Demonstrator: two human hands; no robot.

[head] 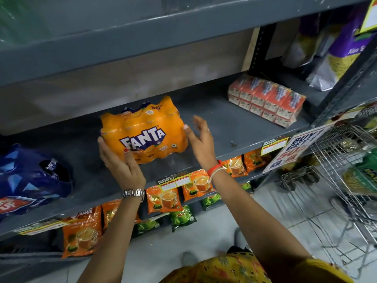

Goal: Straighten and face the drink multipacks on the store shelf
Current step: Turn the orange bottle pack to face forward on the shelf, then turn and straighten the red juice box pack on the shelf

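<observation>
On the grey store shelf [234, 127] our left hand [120, 160] grips the Fanta multipack [142, 129] to square it, right hand [201, 139] open, thumb steadying its side.

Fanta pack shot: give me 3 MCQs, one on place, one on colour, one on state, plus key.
1. Where does the Fanta pack sit on the shelf?
A. between the blue pack and the carton pack
B. right of the carton pack
C. in the wire basket

2. What colour is the pack at the far left?
A. green
B. blue
C. white

3. How do the hands meet the Fanta pack?
A. both clear of it
B. only the right touches
C. left hand on its left end, right hand open at its right end

Key: 1 A, blue pack left, carton pack right. 2 B, blue wrap. 3 C, left hand cups it; right hand spread, thumb on it.
</observation>
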